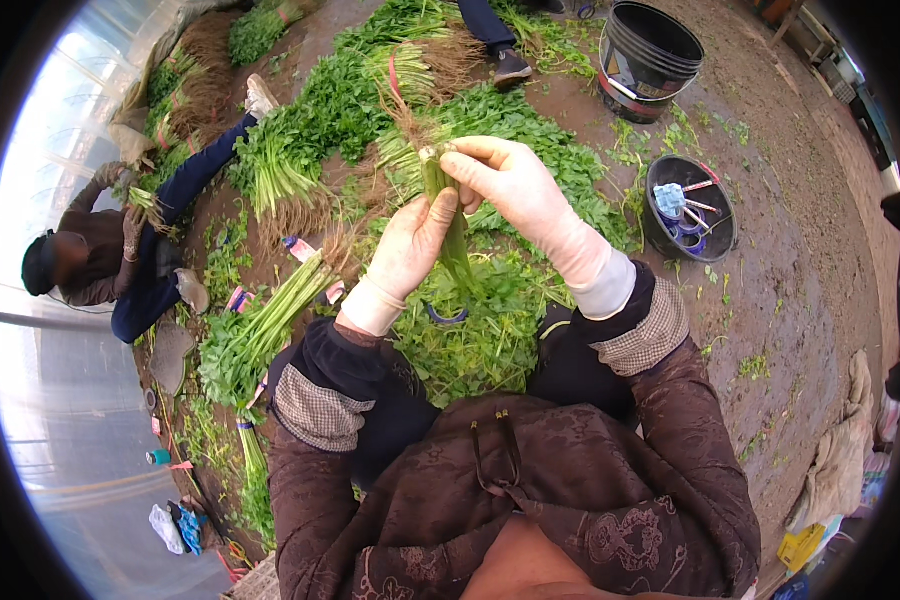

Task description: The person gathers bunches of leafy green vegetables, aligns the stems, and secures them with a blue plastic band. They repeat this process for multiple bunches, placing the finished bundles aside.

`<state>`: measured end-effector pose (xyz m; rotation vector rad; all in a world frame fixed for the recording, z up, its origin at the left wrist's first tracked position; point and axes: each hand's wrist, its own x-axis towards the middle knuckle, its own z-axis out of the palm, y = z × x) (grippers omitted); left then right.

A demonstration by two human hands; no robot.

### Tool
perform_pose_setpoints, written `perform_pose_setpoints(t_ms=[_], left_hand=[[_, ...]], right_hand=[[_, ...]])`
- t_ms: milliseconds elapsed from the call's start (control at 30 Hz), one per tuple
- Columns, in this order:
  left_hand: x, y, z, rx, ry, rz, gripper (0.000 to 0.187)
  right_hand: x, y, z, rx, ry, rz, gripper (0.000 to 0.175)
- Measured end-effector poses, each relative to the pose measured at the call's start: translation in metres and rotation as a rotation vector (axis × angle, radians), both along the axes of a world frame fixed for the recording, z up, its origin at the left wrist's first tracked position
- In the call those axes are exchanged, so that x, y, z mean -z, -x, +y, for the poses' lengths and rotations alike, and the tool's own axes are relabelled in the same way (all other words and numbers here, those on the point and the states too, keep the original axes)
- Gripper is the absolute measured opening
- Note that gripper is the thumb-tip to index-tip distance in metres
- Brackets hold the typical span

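Both my hands wear thin whitish gloves. Between the fingers and thumb of my left hand [412, 244] are the green stalks of a leafy, celery-like plant [454, 244], its brown roots pointing up and its leaves hanging down. My right hand [506, 180] pinches the same plant at the root end, with the fingertips close to the pale base. Below lies a pile of loose green leaves [487, 337] between my knees, a purple ring [448, 315] on it. To the left rests a bunch of long green stalks with roots [289, 300].
Rooted bunches [289, 180] cover the ground ahead, one tied with a red band. A black bucket [649, 64] stands at the upper right, and a black basin [690, 210] holds purple tape rolls. At left sits another person [97, 255] holding stalks; another person's shoe [511, 69] shows above.
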<state>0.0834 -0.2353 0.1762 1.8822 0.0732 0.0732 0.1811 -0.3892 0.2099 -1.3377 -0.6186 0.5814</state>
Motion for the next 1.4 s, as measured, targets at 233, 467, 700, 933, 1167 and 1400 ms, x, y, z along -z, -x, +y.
perform_pose_setpoints(t_ms=[233,467,700,933,1167,1400], left_hand=[[-0.01,0.003,0.002,0.144,0.085,0.136,0.048],[0.004,-0.002,0.005,0.058,0.343,0.217,0.041],[0.055,-0.006,0.037,0.039,-0.787,0.347,0.037],[0.043,-0.006,0.026,-0.109,-0.489,-0.119,0.054],[0.016,-0.013,-0.014,-0.174,-0.686,-0.36,0.056],[0.01,-0.01,-0.003,-0.059,-1.038,-0.765,0.046]], right_hand=[[-0.001,-0.016,-0.005,-0.075,0.085,-0.061,0.044],[0.015,-0.016,-0.003,-0.117,-0.249,0.264,0.039],[0.017,-0.078,-0.038,0.233,-0.529,0.342,0.039],[0.021,-0.088,-0.046,0.297,-0.55,0.283,0.043],[0.022,-0.077,-0.038,0.239,-0.523,0.357,0.032],[0.022,-0.075,-0.036,0.217,-0.489,0.501,0.035]])
